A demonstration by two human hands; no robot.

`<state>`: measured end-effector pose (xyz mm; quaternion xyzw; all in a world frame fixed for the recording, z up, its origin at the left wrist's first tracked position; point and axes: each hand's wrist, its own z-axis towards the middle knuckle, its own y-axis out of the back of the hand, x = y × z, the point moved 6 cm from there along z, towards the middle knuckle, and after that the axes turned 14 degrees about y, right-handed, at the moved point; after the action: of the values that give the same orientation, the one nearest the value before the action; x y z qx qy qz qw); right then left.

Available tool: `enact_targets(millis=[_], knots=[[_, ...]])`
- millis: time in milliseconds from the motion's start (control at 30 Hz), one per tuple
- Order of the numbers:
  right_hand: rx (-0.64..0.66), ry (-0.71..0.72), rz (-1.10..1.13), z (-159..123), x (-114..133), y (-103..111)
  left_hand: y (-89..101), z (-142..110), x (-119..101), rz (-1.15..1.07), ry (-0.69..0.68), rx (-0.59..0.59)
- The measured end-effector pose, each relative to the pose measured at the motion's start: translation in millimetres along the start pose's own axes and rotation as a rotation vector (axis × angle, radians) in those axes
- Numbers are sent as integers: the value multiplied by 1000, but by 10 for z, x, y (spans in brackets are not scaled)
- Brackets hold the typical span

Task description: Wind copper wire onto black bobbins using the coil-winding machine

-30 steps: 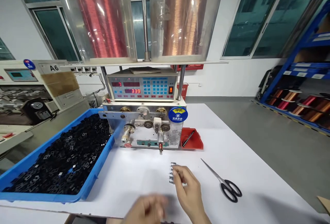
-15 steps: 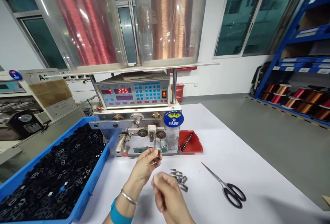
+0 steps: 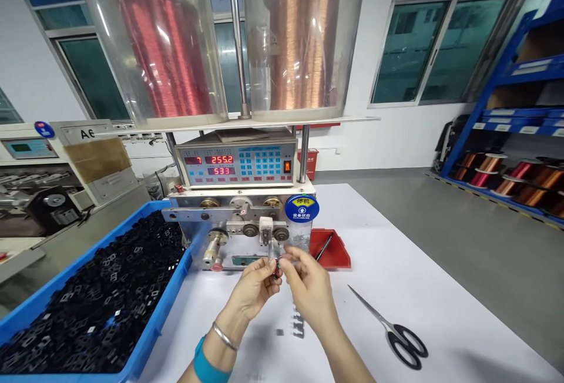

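Note:
My left hand (image 3: 254, 290) pinches a small coil (image 3: 277, 274), dark with some red on it, between thumb and fingertips. It is held just below the metal spindle (image 3: 274, 249) of the winding machine (image 3: 247, 195). My right hand (image 3: 312, 290) meets it from the right, thumb and index finger closed at the coil's top; what lies between those tips is too small to make out. Under my right wrist, several small grey metal pieces (image 3: 298, 327) lie on the white table (image 3: 365, 242), partly covered. One flat metal piece (image 3: 279, 332) lies apart to their left.
A blue bin (image 3: 161, 318) full of black plastic parts stands on the left. Black-handled scissors (image 3: 388, 327) lie at the right. Beside the machine sits a red tray (image 3: 339, 258) with a black pen. Two wire spools (image 3: 163, 54) in clear covers rise above.
My right hand has moved up and forward to meet the left hand at the coil. The lower display is now lit. The camera view has shifted slightly.

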<state>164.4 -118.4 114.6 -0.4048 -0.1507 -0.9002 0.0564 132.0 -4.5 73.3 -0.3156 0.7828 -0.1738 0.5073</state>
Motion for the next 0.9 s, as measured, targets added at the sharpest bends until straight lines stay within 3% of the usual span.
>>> enact_targets(millis=[67,167,267,367,500,633,767,900], knots=[[19,-20,116,134,96,-50,-1,-54,50,-30,23,1],[20,-24,168,74,139,-99,42,-173,231,-52,51,26],[68,-128,265,-194,51,-161,185,-267,490,-45,-17,22],[122,-237,323,-495,-78,-214,419,-305,718,-69,-170,-62],[6,-295,220,-824,-266,-181,650,-294,915,-85,-222,-209],[-21,-350,209,-1030,-390,-207,641,-287,953,-91,-149,-273],[77,-342,243,-1010,-398,-203,582,-286,901,-107,-122,-287],[191,-295,224,-915,-392,-168,576,-225,917,-121,6,-226]])
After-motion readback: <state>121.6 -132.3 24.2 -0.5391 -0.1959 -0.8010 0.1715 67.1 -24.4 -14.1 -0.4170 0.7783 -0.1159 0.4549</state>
